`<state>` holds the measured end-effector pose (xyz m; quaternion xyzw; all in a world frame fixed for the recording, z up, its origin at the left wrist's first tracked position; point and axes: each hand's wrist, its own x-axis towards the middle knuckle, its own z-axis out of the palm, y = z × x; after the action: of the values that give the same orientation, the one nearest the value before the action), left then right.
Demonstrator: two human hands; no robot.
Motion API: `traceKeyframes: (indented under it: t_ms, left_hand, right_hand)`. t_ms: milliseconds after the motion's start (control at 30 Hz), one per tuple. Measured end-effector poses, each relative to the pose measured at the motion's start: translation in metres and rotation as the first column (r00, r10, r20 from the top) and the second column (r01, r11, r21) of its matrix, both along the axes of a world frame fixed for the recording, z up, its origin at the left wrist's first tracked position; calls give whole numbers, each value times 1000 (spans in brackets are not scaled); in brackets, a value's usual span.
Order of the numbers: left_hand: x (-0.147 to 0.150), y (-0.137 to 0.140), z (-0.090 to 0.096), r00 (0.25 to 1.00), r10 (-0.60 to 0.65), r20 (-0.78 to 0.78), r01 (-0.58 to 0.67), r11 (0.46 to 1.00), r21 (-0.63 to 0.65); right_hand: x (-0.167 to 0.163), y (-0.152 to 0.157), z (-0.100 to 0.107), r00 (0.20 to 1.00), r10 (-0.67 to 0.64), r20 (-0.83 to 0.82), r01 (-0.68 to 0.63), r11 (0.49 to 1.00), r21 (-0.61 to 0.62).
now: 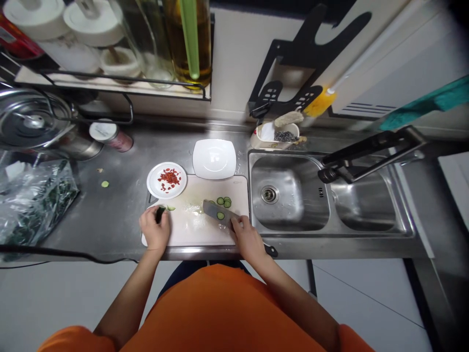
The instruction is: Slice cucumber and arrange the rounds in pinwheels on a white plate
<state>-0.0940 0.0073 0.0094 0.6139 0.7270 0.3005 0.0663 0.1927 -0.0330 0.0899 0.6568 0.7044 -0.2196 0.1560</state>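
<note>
My left hand (pixel 156 229) is closed round a dark green piece of cucumber (pixel 159 213) at the left side of the white cutting board (pixel 190 234). A pale green sliver (pixel 171 208) lies just beside it. At the board's right side my right hand (pixel 248 238) grips a kitchen knife (pixel 216 211), its blade flat and pointing left. One cucumber slice (pixel 220 215) rests on the blade. Several more cucumber slices (pixel 227 201) lie on the board behind the knife. Wet patches shine on the middle of the board.
Behind the board stand a white plate of chopped red pieces (pixel 151 185) and a white square dish (pixel 214 159). A double sink (pixel 293 225) with a black faucet (pixel 351 151) is at right. Bagged greens (pixel 40 205), a steel pot (pixel 54 132) and a small jar (pixel 112 136) stand left.
</note>
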Motion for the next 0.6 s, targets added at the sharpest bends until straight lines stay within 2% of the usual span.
traceKeyframes:
  t_ms: [67, 100, 133, 200, 233, 300, 400, 533, 567, 600]
  left_hand:
    - [19, -1, 13, 985, -175, 0, 175, 984, 15]
    - [32, -1, 20, 951, -310, 17, 310, 951, 5]
    - [45, -1, 25, 888, -459, 38, 460, 888, -21]
    - [72, -1, 32, 719, -691, 74, 694, 713, -98]
    - [83, -1, 34, 660, -746, 85, 750, 649, -124]
    - [100, -1, 34, 597, -795, 109, 800, 579, -158]
    - [106, -2, 32, 553, -821, 144, 832, 533, -155]
    - [98, -6, 35, 507, -839, 197, 861, 503, -76]
    - [96, -7, 37, 511, -832, 215, 857, 513, -51]
    - [94, -8, 38, 539, -808, 237, 835, 549, -28]
  right_hand:
    - [2, -2, -2, 1000, 15, 12, -15, 1000, 21]
    - [2, -2, -3, 1000, 25, 16, -26, 999, 31]
    - [3, -3, -3, 999, 37, 20, -38, 999, 39]
    - [4, -5, -4, 997, 66, 27, -67, 996, 56]
    - [5, -6, -4, 996, 80, 30, -82, 995, 63]
    - [6, -7, -3, 994, 105, 30, -107, 992, 73]
    - [8, -10, -1, 993, 119, 0, -119, 991, 68]
    - [11, -13, 3, 995, 72, -65, -71, 997, 26]
    - [12, -13, 3, 995, 48, -84, -47, 999, 9]
    - [13, -14, 4, 994, 21, -109, -22, 1000, -10]
